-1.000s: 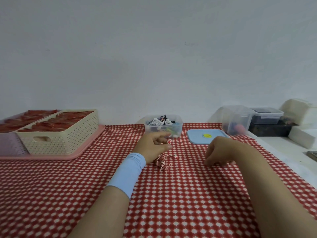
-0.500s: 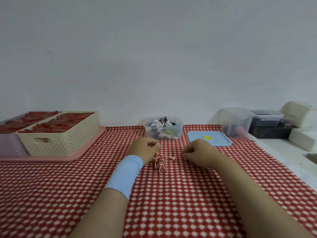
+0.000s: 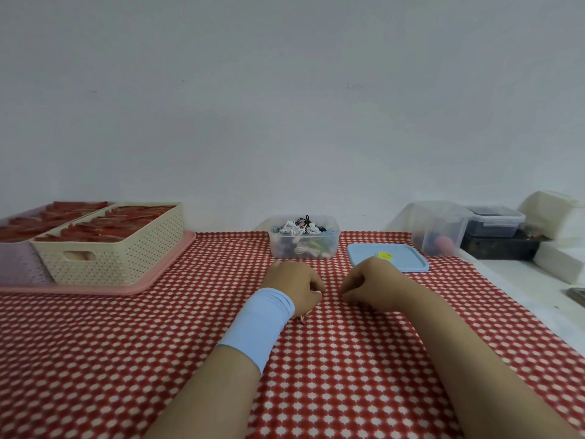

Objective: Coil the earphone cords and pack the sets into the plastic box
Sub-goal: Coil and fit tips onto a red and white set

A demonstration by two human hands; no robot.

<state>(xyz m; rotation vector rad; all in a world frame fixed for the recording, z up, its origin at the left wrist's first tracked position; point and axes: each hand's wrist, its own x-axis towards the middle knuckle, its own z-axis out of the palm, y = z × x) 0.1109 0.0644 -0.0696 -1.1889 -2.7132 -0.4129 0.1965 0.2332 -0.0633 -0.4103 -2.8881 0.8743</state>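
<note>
Head view looked down two bare forearms stretched out over a counter (image 3: 158, 359) covered with a red-and-white patterned cloth. A pale blue wristband (image 3: 262, 321) sat on the left wrist.

Just past it, the left hand (image 3: 294, 286) lay knuckles up on the cloth, its grip closed round a red-and-white earphone cord (image 3: 302, 319). Only a short loop of the cord poked out under the heel of the hand, with another speck at the fingertips; the remainder was hidden inside the fist.

Close beside it, but apart, the right hand (image 3: 373, 285) rested on the cloth with fingers curled under. I could not tell whether its grip held any of the cord.

Beyond the hands stood a clear plastic box (image 3: 285, 248) with no lid, near the wall. It was filled with bundled earphones (image 3: 299, 228) in white, black and other colours. A blue lid (image 3: 402, 261) with a yellow sticker lay flat to the right of the box, partly behind the right hand.

Far left, a cream perforated basket (image 3: 120, 258) holding red items sat on a pink tray (image 3: 152, 280). Far right, off the cloth, stood a clear tub (image 3: 438, 229), a dark lidded container (image 3: 493, 221) and white blocks (image 3: 557, 259).
</note>
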